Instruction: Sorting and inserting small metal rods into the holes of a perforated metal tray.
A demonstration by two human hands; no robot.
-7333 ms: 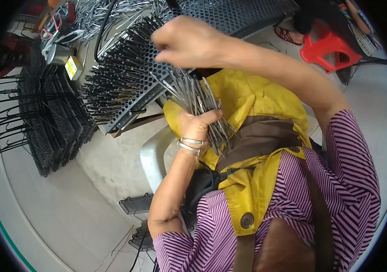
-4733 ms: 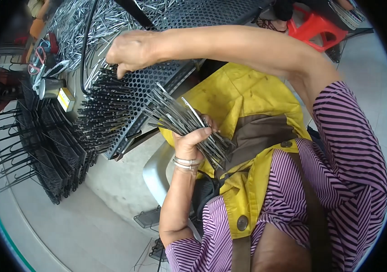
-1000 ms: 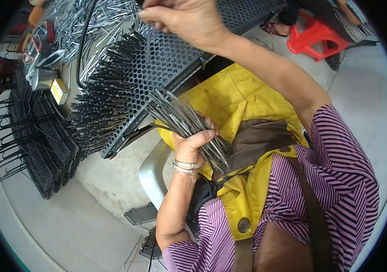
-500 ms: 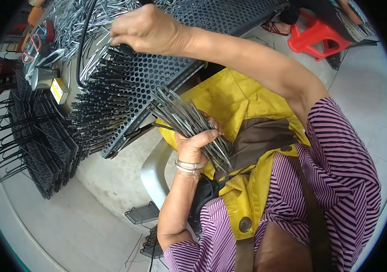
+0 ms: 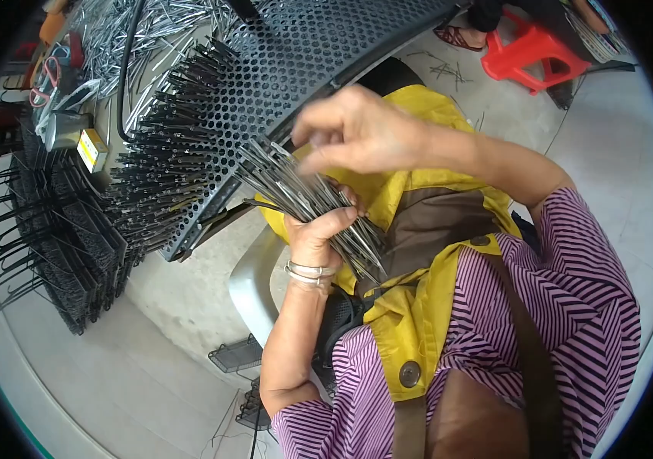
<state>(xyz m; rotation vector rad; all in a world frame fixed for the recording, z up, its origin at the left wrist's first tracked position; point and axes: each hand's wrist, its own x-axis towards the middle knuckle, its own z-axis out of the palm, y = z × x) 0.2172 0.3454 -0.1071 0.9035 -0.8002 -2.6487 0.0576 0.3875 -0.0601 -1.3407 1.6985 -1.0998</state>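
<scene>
My left hand (image 5: 319, 229) is closed around a thick bundle of thin grey metal rods (image 5: 288, 183), held slanted over my lap with the thumb across it. Just above the upper end of the bundle is my right hand (image 5: 357, 134), blurred by motion; its thumb and fingers look apart and I see nothing between them. To the left stands a black perforated rack (image 5: 265, 99), a plate full of round holes. Many black-tipped pieces (image 5: 166, 164) stick out of its holes in dense rows along the left part.
Loose metal rods (image 5: 166, 27) lie heaped behind the rack. At the left are black hooked wire racks (image 5: 66, 237), a metal cup (image 5: 66, 130), a small yellow-and-white box (image 5: 92, 150) and scissors (image 5: 47, 80). A red stool (image 5: 533, 53) and another person's sandalled foot (image 5: 460, 37) are at the far right.
My right hand has moved from over the rack's black-tipped rows, right and down, to the top of the bundle. My left hand keeps its hold; the view has shifted slightly.
</scene>
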